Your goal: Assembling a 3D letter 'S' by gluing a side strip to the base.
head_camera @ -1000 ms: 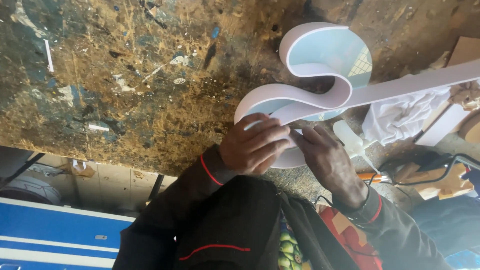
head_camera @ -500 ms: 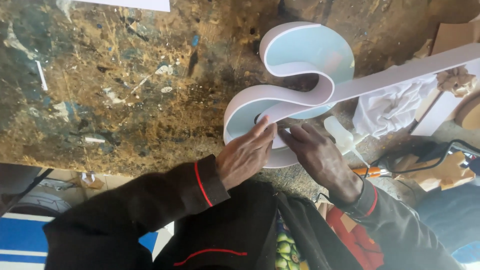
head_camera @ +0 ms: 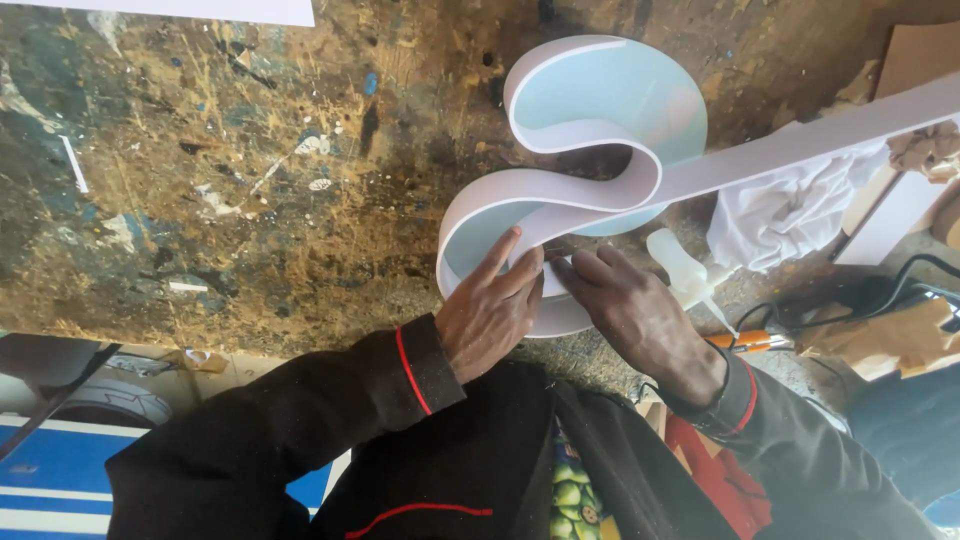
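Note:
A light-blue S-shaped panel (head_camera: 610, 95) lies on a paint-stained workbench (head_camera: 250, 180), edged by a white flexible strip (head_camera: 600, 190) whose loose tail runs off to the upper right (head_camera: 820, 140). My left hand (head_camera: 490, 310) rests flat on the lower loop, its index finger stretched onto the blue face and the other fingers against the strip wall. My right hand (head_camera: 630, 310) sits just to the right of it, with fingertips pinched on the strip's edge at the lower curve. The two hands almost touch.
A small white squeeze bottle (head_camera: 680, 265) lies just right of my right hand. Beyond it are a crumpled white cloth (head_camera: 790, 210), an orange-handled tool (head_camera: 745, 340), black cables (head_camera: 900, 280) and cardboard (head_camera: 910, 60). A blue and white board (head_camera: 60, 470) sits below the bench edge.
My left hand has uncurled, and its fingers now stretch out over the lower loop. My right hand has closed in beside it. The view has shifted, so the panel sits more toward the middle.

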